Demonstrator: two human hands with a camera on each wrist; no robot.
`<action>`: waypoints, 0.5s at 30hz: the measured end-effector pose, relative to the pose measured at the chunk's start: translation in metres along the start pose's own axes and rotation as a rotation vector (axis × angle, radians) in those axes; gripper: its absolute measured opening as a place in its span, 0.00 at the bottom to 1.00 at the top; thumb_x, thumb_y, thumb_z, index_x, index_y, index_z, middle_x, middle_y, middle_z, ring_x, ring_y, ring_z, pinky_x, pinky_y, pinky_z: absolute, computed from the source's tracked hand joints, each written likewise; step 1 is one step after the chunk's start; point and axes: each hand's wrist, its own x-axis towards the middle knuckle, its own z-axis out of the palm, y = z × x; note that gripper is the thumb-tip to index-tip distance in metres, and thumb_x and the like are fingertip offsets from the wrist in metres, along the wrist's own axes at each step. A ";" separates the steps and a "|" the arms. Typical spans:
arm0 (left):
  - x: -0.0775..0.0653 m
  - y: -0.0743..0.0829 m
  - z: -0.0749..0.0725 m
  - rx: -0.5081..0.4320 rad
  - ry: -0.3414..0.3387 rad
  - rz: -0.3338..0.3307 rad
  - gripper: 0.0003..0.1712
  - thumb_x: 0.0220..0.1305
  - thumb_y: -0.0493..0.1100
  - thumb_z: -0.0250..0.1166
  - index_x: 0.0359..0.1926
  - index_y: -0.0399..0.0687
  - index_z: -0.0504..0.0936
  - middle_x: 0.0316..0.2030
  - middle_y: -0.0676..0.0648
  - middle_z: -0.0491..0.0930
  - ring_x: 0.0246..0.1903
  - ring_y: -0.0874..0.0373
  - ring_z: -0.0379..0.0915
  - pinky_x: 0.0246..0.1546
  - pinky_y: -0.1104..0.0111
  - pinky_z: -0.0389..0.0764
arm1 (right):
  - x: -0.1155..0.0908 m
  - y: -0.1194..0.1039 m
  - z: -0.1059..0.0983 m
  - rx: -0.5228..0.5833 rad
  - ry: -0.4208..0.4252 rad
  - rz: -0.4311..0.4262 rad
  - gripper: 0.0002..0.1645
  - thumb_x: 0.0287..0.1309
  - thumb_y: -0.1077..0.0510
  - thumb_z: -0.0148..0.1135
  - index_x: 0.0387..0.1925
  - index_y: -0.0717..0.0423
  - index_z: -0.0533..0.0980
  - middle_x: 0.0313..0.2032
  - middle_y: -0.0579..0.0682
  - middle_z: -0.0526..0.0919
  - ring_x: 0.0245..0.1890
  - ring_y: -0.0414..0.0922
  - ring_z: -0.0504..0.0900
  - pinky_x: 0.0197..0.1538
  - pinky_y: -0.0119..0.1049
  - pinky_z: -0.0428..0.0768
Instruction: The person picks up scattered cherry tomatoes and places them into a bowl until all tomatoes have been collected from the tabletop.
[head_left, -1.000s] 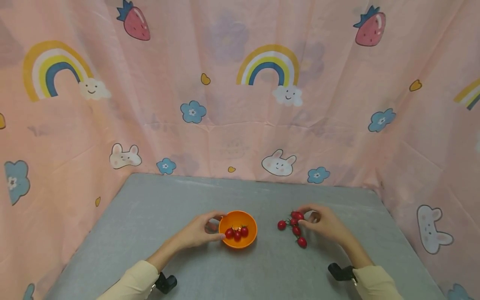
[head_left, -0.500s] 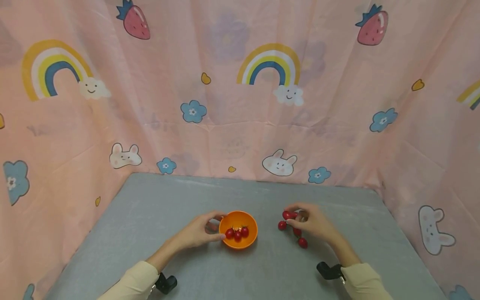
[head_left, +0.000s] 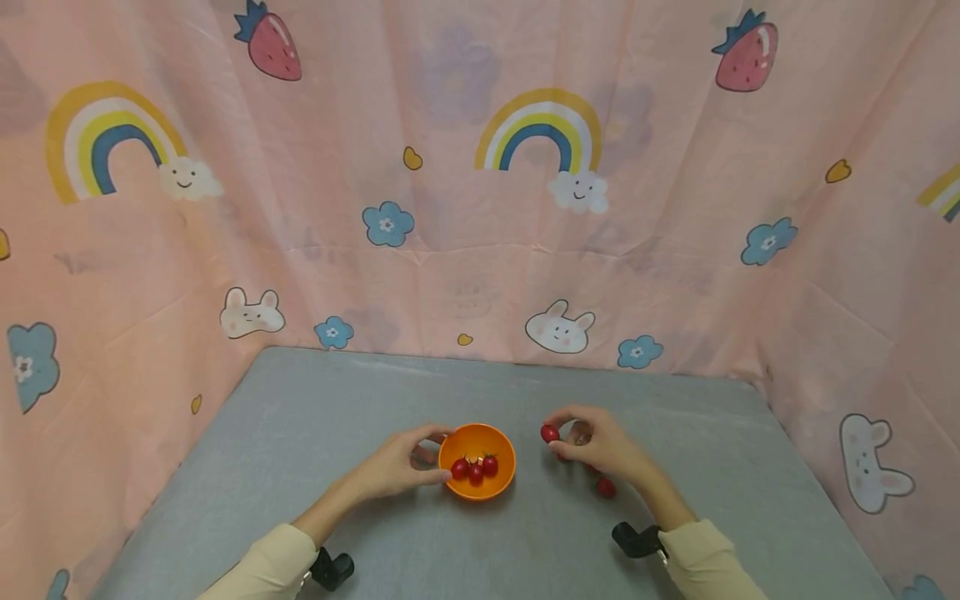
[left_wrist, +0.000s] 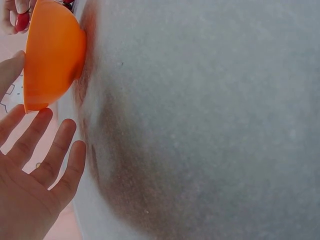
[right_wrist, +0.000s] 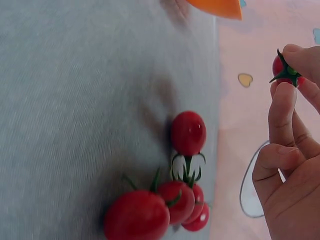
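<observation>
An orange bowl [head_left: 477, 440] stands on the table with 3 cherry tomatoes [head_left: 476, 474] inside. My left hand [head_left: 396, 463] rests against the bowl's left side, thumb on the near rim and forefinger on the far rim. In the left wrist view its fingers [left_wrist: 59, 145] are spread and fairly straight. To the right of the bowl, my right hand [head_left: 603, 448] pinches one cherry tomato [head_left: 550, 433] between thumb and fingers. In the right wrist view that tomato's green calyx [right_wrist: 287, 73] faces the camera. Several loose cherry tomatoes [right_wrist: 137, 216] lie below this hand, partly hidden in the head view.
A grey table [head_left: 360, 392] lies under both hands. Pink printed curtains [head_left: 337, 267] enclose its back and sides. Black wrist mounts [head_left: 636, 540] are strapped on both forearms.
My right hand has moved left toward the bowl, lifting a tomato away from the loose cluster. The left hand and the bowl have stayed put.
</observation>
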 end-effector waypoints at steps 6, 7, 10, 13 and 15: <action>0.000 0.000 0.000 -0.007 -0.005 0.002 0.34 0.64 0.47 0.74 0.68 0.45 0.73 0.59 0.44 0.78 0.47 0.52 0.81 0.47 0.62 0.83 | 0.007 -0.001 0.007 -0.003 -0.010 -0.023 0.16 0.59 0.64 0.73 0.49 0.52 0.82 0.42 0.45 0.84 0.29 0.45 0.79 0.28 0.33 0.79; 0.000 0.000 0.000 -0.010 -0.005 0.003 0.34 0.64 0.47 0.74 0.68 0.45 0.73 0.58 0.44 0.78 0.47 0.52 0.81 0.47 0.62 0.83 | 0.008 -0.001 0.008 -0.001 -0.013 -0.032 0.16 0.59 0.64 0.73 0.49 0.52 0.82 0.42 0.46 0.84 0.29 0.45 0.79 0.28 0.34 0.79; 0.001 0.000 0.000 -0.008 -0.005 0.003 0.34 0.64 0.46 0.74 0.68 0.44 0.73 0.58 0.43 0.78 0.47 0.51 0.81 0.47 0.61 0.84 | 0.011 -0.001 0.012 0.007 -0.025 -0.044 0.16 0.59 0.64 0.73 0.49 0.53 0.82 0.42 0.46 0.84 0.29 0.45 0.79 0.30 0.34 0.80; 0.001 0.001 0.000 -0.007 -0.009 -0.003 0.34 0.64 0.47 0.74 0.68 0.45 0.73 0.58 0.45 0.78 0.47 0.52 0.81 0.47 0.62 0.84 | 0.012 -0.004 0.016 0.017 -0.047 -0.046 0.16 0.60 0.65 0.73 0.50 0.53 0.82 0.42 0.46 0.84 0.29 0.46 0.79 0.31 0.34 0.80; 0.001 0.001 0.000 -0.009 -0.011 -0.009 0.34 0.64 0.47 0.74 0.68 0.46 0.73 0.58 0.45 0.78 0.47 0.53 0.81 0.47 0.62 0.83 | 0.012 -0.006 0.018 0.022 -0.060 -0.037 0.16 0.60 0.64 0.73 0.50 0.52 0.82 0.42 0.45 0.84 0.29 0.46 0.79 0.31 0.34 0.81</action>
